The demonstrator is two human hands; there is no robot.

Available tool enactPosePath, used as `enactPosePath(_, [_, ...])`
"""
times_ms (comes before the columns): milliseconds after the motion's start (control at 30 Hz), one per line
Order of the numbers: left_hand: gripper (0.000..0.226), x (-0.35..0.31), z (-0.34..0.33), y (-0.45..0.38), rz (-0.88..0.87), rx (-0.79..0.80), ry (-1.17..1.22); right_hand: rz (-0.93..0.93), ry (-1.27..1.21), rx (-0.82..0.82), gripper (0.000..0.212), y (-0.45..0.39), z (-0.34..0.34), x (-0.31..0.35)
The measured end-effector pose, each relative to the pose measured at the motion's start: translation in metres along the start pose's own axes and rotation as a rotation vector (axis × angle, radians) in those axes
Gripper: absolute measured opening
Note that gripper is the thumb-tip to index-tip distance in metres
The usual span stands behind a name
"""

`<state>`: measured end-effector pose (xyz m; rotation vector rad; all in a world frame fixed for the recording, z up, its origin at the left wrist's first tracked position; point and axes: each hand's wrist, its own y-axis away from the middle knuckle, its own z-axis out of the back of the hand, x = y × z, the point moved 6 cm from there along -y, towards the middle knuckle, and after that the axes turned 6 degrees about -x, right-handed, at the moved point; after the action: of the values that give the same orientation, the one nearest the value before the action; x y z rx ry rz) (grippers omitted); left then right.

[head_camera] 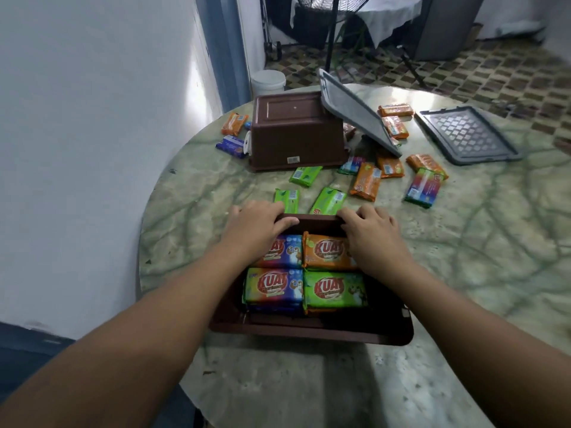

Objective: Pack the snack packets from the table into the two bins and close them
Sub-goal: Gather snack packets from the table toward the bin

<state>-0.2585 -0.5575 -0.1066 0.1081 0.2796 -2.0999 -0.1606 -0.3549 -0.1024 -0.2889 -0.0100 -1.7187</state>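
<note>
Left hand (258,223) and right hand (369,231) both at the far rim of the near brown bin (309,330), fingers curled over its edge, thumbs tucked inside, gripping it. Forearms reaching in from the lower corners, crossing above the bin's side walls.

Inside the near bin: four snack packets face up in two rows — a rainbow-coloured one (282,253) partly under the left wrist, an orange one (327,251) beside it, another rainbow one (273,287) and a green one (333,290) nearer the camera. More packets stacked beneath them.

On the round marbled surface (463,257), just beyond the hands: three green packets (329,200). Farther right: loose orange packets (366,180) and a rainbow packet (423,188), scattered.

Second brown bin (295,131) upside down at the far side, bottom up, sticker on its near wall. A grey lid (355,111) tilted against its right edge, resting on packets. A second grey lid (466,134) flat on the surface, well to the right. An orange packet (234,123) and a blue packet (231,145) left of the overturned bin.
</note>
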Motion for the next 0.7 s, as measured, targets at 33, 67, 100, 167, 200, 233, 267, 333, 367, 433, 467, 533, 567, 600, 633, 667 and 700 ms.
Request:
enactPosePath(33, [0.043,-0.004,-0.002,-0.002,-0.009,0.004,-0.003,-0.013,0.001,-0.006,0.024,0.002,0.001,-0.005])
enactPosePath(67, [0.043,-0.008,-0.003,-0.004,-0.015,0.013,-0.005,-0.021,0.003,-0.013,0.024,0.004,0.002,-0.008])
enactPosePath(100, [0.043,-0.010,-0.004,-0.005,-0.020,0.019,-0.007,-0.026,0.003,-0.015,0.025,0.005,0.003,-0.009])
enactPosePath(167, [0.043,-0.013,-0.003,-0.006,-0.033,0.027,-0.006,-0.035,0.000,-0.008,0.025,0.006,0.004,-0.010])
enactPosePath(200, [0.044,-0.013,-0.002,-0.006,-0.039,0.030,-0.006,-0.038,-0.001,-0.004,0.026,0.007,0.004,-0.010])
enactPosePath(233, [0.045,-0.013,-0.001,-0.006,-0.047,0.032,-0.006,-0.041,0.001,-0.001,0.026,0.007,0.004,-0.010])
enactPosePath(267, [0.046,-0.013,-0.001,-0.006,-0.051,0.038,-0.009,-0.044,0.003,0.000,0.027,0.007,0.004,-0.011])
enactPosePath(333, [0.053,-0.014,0.001,-0.007,-0.044,0.052,-0.010,-0.050,0.001,-0.003,0.028,0.007,0.003,-0.011])
enactPosePath(367, [0.059,-0.014,0.001,-0.008,-0.029,0.058,0.007,-0.057,-0.011,-0.004,0.029,0.007,0.003,-0.011])
enactPosePath(433, [0.071,-0.015,0.004,-0.011,0.019,0.058,0.059,-0.091,-0.067,0.011,0.035,0.003,0.006,-0.010])
enactPosePath(467, [0.072,-0.016,0.006,-0.013,0.038,0.051,0.093,-0.118,-0.109,0.022,0.041,0.000,0.007,-0.011])
enactPosePath(533, [0.064,-0.019,0.012,-0.023,0.064,0.003,0.172,-0.162,-0.177,0.046,0.052,-0.011,0.010,-0.012])
enactPosePath(567, [0.057,-0.020,0.016,-0.029,0.076,-0.021,0.201,-0.171,-0.196,0.060,0.056,-0.018,0.012,-0.012])
enactPosePath(600, [0.049,-0.021,0.019,-0.037,0.089,-0.028,0.211,-0.170,-0.203,0.078,0.055,-0.026,0.013,-0.011])
enactPosePath(633, [0.041,-0.021,0.018,-0.046,0.100,-0.010,0.195,-0.159,-0.206,0.099,0.052,-0.036,0.013,-0.009])
enactPosePath(667, [0.034,-0.020,0.015,-0.055,0.115,0.031,0.161,-0.150,-0.203,0.132,0.046,-0.047,0.012,-0.007])
enactPosePath(700, [0.028,-0.018,0.010,-0.064,0.132,0.081,0.118,-0.146,-0.196,0.166,0.039,-0.058,0.010,-0.004])
